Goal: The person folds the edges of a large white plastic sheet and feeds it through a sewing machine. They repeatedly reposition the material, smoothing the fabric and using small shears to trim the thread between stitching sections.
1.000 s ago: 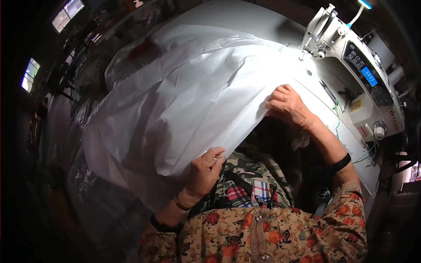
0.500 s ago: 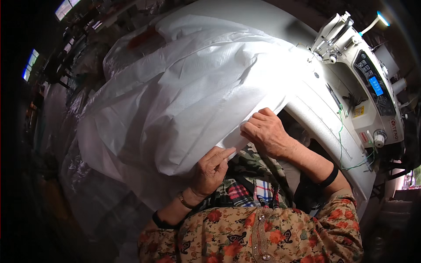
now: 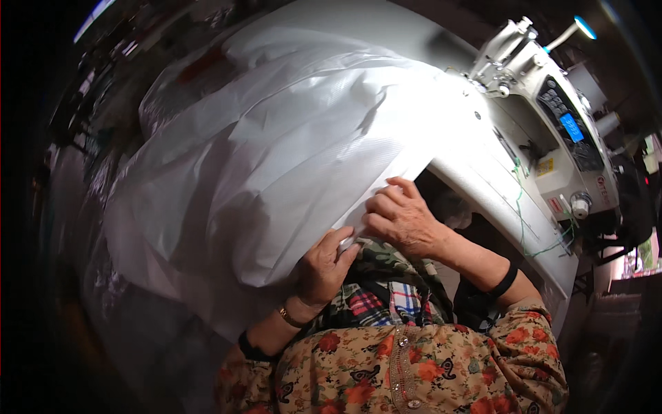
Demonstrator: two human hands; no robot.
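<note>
A large sheet of thin white woven fabric [image 3: 296, 172] lies in loose folds over the table and hangs toward my lap. My left hand [image 3: 325, 265] pinches its near edge between thumb and forefinger. Just to the right and slightly farther away, my right hand [image 3: 400, 219] has curled fingers closed on the same edge. Between the two hands the edge looks folded over. The fabric's far right part lies brightly lit near the head of a white sewing machine [image 3: 579, 169]; both hands are well short of the needle area.
The machine's lamp [image 3: 585, 27] shines at the upper right. Green thread [image 3: 518, 200] trails over the white table edge [image 3: 483, 207]. Bunched clear plastic [image 3: 158, 103] lies at the far left, beside dark clutter. A plaid cloth [image 3: 376, 303] covers part of my lap.
The view has shifted, so machine and fabric sit farther left. My left thumb and forefinger have drawn together on the fabric edge, where the forefinger was stretched out before. My right hand keeps its grip.
</note>
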